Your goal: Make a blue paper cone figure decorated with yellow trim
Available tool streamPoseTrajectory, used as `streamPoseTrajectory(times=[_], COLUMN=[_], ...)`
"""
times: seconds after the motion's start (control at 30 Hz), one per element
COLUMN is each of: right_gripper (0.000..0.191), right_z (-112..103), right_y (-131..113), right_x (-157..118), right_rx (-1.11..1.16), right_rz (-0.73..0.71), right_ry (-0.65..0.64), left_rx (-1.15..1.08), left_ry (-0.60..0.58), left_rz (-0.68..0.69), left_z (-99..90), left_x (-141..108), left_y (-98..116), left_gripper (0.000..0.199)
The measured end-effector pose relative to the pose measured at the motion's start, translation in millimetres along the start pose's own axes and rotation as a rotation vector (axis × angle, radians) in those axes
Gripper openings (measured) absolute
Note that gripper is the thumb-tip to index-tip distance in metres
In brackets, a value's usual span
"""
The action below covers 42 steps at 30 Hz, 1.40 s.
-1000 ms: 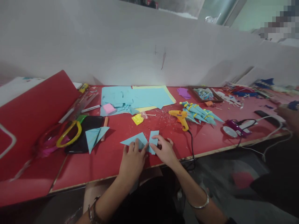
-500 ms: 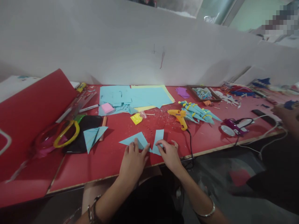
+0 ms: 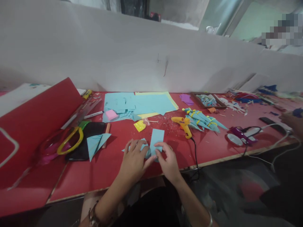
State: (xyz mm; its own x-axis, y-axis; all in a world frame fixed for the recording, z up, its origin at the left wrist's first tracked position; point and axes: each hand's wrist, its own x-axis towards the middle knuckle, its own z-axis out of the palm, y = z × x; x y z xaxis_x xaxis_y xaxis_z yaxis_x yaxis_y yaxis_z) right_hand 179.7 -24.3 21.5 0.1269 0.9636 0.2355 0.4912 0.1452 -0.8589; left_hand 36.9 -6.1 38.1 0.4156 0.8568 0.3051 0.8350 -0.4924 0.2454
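Near the front edge of the red table, a blue paper strip [image 3: 157, 137] stands up from between my hands. My right hand [image 3: 167, 160] pinches its lower part between thumb and fingers. Beside it, my left hand [image 3: 135, 157] lies over a blue paper piece [image 3: 124, 150], fingers spread, and covers most of it. The left thumb reaches to the strip's lower edge. Further left, a folded blue paper piece [image 3: 96, 144] rests partly on a black phone-like object.
A yellow glue gun [image 3: 183, 124] with a black cable lies right of my hands, near blue paper cones [image 3: 201, 119]. Blue sheets [image 3: 151, 103] lie behind. Scissors [image 3: 71, 142] are at the left, a purple device [image 3: 241, 136] at the right. Another person's hand [image 3: 290, 121] shows far right.
My right hand has brought the strip left, closer to the other piece. My left hand now covers more of that piece. The whole view has shifted slightly.
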Motion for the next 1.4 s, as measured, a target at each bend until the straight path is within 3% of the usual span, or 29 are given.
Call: streamPoseTrajectory(times=[0.13,0.23,0.4,0.53,0.63,0.73,0.83,0.93,1.03,1.13,1.2,1.33,1.4], right_gripper=[0.022,0.033,0.065,0.062,0.056,0.055,0.049,0.033,0.03,0.024,0.02,0.024,0.03], right_z=[13,17,29,42,47,46,39,27,13,2,-1,0,-1], right_y=[-7,-3,6,9,10,10,10,9,7,4,4,9,13], right_x=[7,10,5,1,0,0,3,9,17,23,25,25,22], right_rx=[0.036,0.0,-0.312,-0.422,-0.45,-0.387,-0.255,-0.194,-0.186,-0.17,-0.146,-0.146,-0.204], right_rz=[-0.043,-0.072,-0.09,-0.127,-0.138,-0.118,-0.081,-0.065,-0.068,-0.117,-0.17,-0.236,-0.278], right_ry=[-0.018,-0.098,-0.205,-0.149,-0.128,-0.144,-0.179,-0.237,-0.302,-0.352,-0.406,-0.486,-0.5], left_rx=[-0.363,-0.48,-0.281,-0.205,-0.144,-0.064,-0.055,-0.061,-0.153,-0.215,-0.155,0.058,0.129], left_ry=[-0.099,-0.069,0.115,0.132,0.173,0.251,0.198,-0.053,-0.319,-0.545,-0.557,-0.376,-0.362], left_rz=[-0.158,-0.26,-0.353,-0.538,-0.611,-0.549,-0.294,0.021,0.238,0.362,0.387,0.328,0.345], left_z=[-2.8,-7.2,-20.1,-18.9,-10.2,-3.9,-8.7,-25.5,-42.2,-43.4,-34.5,-13.8,-10.2], left_x=[7,23,77,115,127,123,106,78,45,18,6,-7,-10], left_y=[-12,-38,-104,-142,-153,-148,-130,-102,-75,-61,-58,-55,-51], left_gripper=[0.032,0.033,0.028,0.03,0.034,0.052,0.054,0.042,0.058,0.067,0.07,0.058,0.051])
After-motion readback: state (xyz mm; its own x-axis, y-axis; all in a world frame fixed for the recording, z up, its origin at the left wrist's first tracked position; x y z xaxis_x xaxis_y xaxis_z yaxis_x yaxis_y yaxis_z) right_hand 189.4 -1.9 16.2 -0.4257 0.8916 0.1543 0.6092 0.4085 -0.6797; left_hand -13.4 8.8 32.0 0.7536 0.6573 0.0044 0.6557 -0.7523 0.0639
